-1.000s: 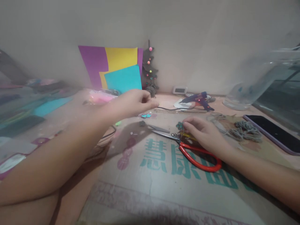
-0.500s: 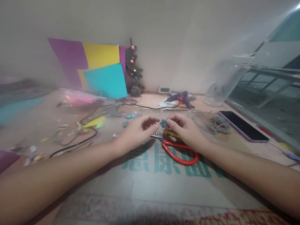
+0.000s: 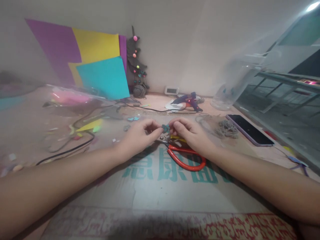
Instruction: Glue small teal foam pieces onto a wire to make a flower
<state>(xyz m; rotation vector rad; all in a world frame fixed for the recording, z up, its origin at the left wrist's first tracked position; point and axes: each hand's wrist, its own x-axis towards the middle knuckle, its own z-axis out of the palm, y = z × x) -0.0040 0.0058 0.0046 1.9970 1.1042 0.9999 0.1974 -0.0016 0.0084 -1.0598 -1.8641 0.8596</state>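
Observation:
A small teal and grey flower-like piece [image 3: 165,128] is held up between my two hands, above the table's middle. My left hand [image 3: 142,135] pinches its left side between thumb and fingertips. On its right side, my right hand [image 3: 188,133] has its fingertips closed at the piece's edge. Red-handled scissors [image 3: 186,166] lie just below the hands, their metal pivot showing under the piece and their blades partly hidden. Something yellow [image 3: 178,138] shows beside my right hand.
Behind stand coloured sheets [image 3: 103,78], a decorated small tree [image 3: 136,63], a white display [image 3: 171,90] and a glue gun [image 3: 189,101]. Right are grey yarn [image 3: 227,129], a phone [image 3: 250,130] and a clear container [image 3: 225,93]. A black cable [image 3: 67,147] and scraps lie left.
The view has shifted, so most things sit further left and slightly higher. My left fingertips, apart from the piece before, have closed on it. My right hand has turned slightly.

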